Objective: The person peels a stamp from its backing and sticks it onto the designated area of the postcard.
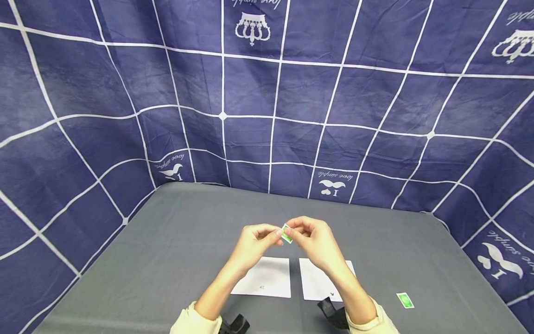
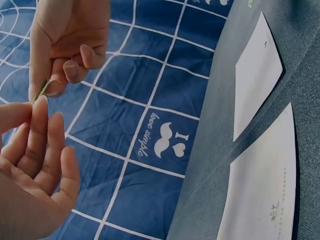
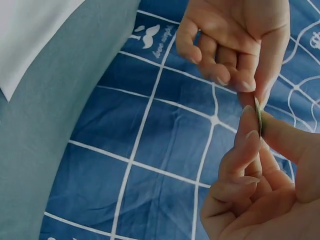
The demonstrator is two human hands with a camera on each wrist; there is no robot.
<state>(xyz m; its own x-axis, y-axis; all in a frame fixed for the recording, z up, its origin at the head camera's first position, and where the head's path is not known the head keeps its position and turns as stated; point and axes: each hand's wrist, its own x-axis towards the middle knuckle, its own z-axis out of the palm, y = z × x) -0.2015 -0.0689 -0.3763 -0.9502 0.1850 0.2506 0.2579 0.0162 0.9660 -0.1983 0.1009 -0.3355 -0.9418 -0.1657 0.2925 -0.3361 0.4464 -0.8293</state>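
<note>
A small green card with a white border (image 1: 287,234) is held up above the table between both hands. My left hand (image 1: 255,242) pinches its left edge with thumb and forefinger. On the opposite edge my right hand (image 1: 314,242) grips it between thumb and fingers. Both wrist views show the card almost edge-on, as a thin, slightly bent green strip (image 3: 258,117). The other fingers of each hand are loosely bent. Below the hands lie two white sheets, the left sheet (image 1: 271,278) and the right sheet (image 1: 317,283), the latter partly hidden by the right forearm.
A second green card (image 1: 405,300) lies flat on the grey tabletop (image 1: 187,232), right of the sheets. Small dark print marks the sheets' near edges. A blue cloth with white grid lines (image 1: 250,93) hangs behind the table and along its sides.
</note>
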